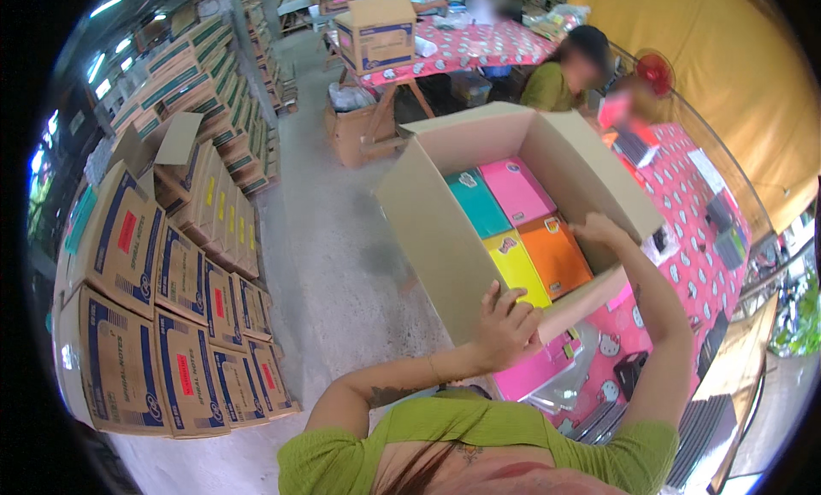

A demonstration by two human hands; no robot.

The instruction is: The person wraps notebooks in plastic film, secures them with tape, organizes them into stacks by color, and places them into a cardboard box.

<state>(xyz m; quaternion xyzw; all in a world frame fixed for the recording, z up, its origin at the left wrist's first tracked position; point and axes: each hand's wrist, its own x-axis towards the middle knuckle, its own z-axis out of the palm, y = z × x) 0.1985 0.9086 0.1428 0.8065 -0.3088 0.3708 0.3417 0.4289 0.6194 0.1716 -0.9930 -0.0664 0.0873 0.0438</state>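
Observation:
A large brown carton [479,144] stands with its flaps up at the edge of the pink-covered table. Inside lie four-colour stacks of notebooks: a teal notebook [472,206], a pink notebook [518,192], a yellow notebook [516,271] and an orange notebook [552,251]. My left hand [506,328] is at the carton's near left corner, fingers apart and slightly bent, holding nothing visible. Reaching inside by the right wall, my right hand [600,230] is just over the orange notebook's edge, its fingers loosely stretched and seemingly holding nothing.
Stacked sealed cartons [124,358] line the left side. Pink notebooks [526,371] and clear plastic lie by the carton on the tablecloth [676,264]. Dark notebook stacks [701,435] sit at lower right. A co-worker [573,67] sits beyond; another carton [376,38] stands on the far table.

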